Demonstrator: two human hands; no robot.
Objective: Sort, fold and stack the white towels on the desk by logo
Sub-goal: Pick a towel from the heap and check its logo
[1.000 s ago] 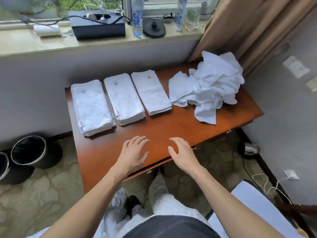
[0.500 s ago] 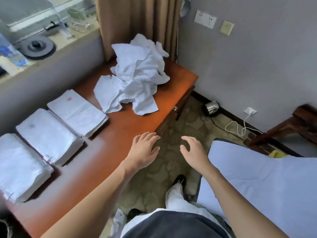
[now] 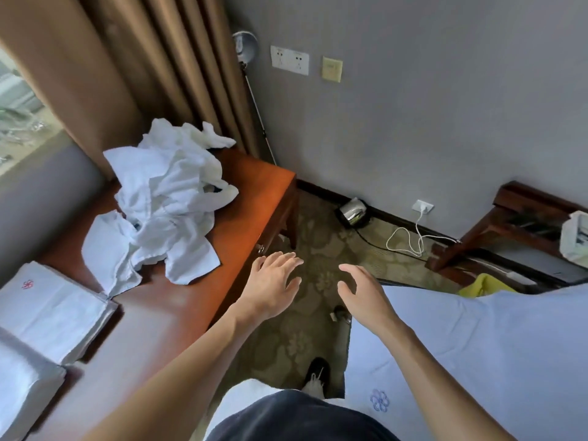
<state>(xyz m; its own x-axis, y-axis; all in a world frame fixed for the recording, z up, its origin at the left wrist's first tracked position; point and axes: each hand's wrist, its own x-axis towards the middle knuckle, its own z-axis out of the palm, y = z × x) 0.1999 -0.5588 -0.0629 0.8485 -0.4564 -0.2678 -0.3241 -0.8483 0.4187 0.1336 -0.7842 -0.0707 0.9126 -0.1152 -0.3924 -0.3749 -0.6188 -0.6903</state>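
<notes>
While the crumpled heap of white terry towels [image 3: 165, 211] sits tangled at the far end of the reddish-brown wooden table [image 3: 254, 198], my left hand [image 3: 273, 288] and right hand [image 3: 366, 294] hover just off its front edge, above the patterned carpet [image 3: 318, 237]. My fingers [image 3: 286, 261] are spread loose and hold nothing.

First risk, I'd say: that heap is knotted, and one flap lies close to the front edge. Tug a single towel and the rest may drag along and slide to the floor.

Second risk: no logo shows anywhere on the heap. Folding one before spreading it flat could land it on the wrong stack.

The nearest folded stack of white towels [image 3: 54, 310], just left of the heap, carries a small red pinwheel-like emblem [image 3: 28, 284], with no lettering I can read. Another folded white stack [image 3: 22, 389] beside it is blurred, its mark out of sight. On the pale sheet [image 3: 477, 345] at my right there's a blue flower emblem [image 3: 380, 400], no words either.
</notes>
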